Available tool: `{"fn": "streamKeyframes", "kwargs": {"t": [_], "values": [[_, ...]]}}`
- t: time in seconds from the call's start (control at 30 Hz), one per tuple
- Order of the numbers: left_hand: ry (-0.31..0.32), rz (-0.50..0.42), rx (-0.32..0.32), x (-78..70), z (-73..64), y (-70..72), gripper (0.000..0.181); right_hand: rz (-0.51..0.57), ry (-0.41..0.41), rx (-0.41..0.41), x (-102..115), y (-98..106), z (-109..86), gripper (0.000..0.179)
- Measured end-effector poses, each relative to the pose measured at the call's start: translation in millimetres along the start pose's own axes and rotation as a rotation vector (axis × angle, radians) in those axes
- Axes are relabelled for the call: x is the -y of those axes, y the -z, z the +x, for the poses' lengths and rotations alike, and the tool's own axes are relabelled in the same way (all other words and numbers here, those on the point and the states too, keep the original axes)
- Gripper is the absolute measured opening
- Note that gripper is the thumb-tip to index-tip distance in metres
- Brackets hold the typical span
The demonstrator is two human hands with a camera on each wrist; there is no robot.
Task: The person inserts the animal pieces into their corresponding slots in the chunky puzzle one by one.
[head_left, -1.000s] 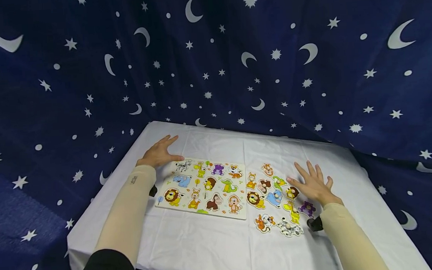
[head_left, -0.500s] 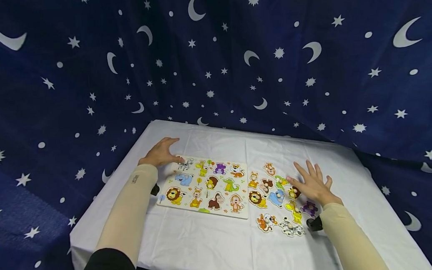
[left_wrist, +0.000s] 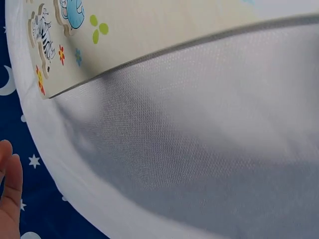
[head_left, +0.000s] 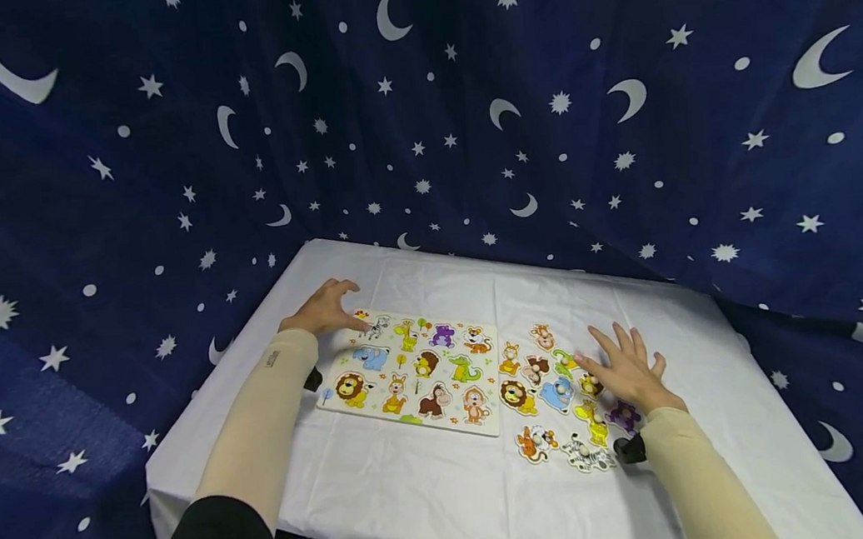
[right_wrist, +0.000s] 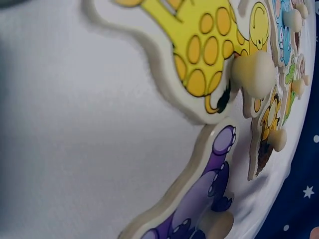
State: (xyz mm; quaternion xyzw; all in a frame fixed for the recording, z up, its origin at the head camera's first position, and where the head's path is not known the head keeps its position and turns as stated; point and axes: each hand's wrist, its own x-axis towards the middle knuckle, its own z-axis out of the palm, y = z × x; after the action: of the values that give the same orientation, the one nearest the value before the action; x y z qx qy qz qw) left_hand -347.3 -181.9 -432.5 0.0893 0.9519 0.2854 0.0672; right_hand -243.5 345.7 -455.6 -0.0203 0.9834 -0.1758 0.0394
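Observation:
A wooden puzzle board (head_left: 443,383) with printed animal shapes lies left of centre on the table. My left hand (head_left: 323,309) is at its far left corner, thumb at the zebra shape (left_wrist: 44,37), fingers spread apart from the thumb and holding nothing; whether it touches the board I cannot tell. Right of the board lie several loose knobbed animal pieces. My right hand (head_left: 629,375) hovers with spread fingers beside the hedgehog piece (head_left: 590,385) and crocodile piece (head_left: 562,364), partly covering the hedgehog. The giraffe piece (right_wrist: 209,50) and purple animal piece (right_wrist: 199,194) lie below its wrist.
A white cloth (head_left: 417,488) covers the table. Lion (head_left: 517,397), elephant (head_left: 556,394), tiger (head_left: 536,443) and zebra (head_left: 585,454) pieces lie nearer the front. Behind the table hangs a dark blue curtain (head_left: 358,82) with moons and stars.
My left thumb has shifted slightly inward over the board's corner, and the fingers bend a little more. The head view has shifted slightly. My right hand stays nearly still.

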Motion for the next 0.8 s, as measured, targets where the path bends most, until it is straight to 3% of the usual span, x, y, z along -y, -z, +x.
{"fn": "streamKeyframes", "kwargs": {"t": [0.33, 0.8], "values": [[0.033, -0.054, 0.020, -1.7, -1.8, -3.9, 0.087, 0.015, 0.019, -0.011, 5.4, 3.0, -1.0, 0.086], [0.060, -0.054, 0.063, -3.4, -6.3, -7.7, 0.087, 0.052, 0.049, -0.008, 14.9, -0.2, 0.0, 0.084]]}}
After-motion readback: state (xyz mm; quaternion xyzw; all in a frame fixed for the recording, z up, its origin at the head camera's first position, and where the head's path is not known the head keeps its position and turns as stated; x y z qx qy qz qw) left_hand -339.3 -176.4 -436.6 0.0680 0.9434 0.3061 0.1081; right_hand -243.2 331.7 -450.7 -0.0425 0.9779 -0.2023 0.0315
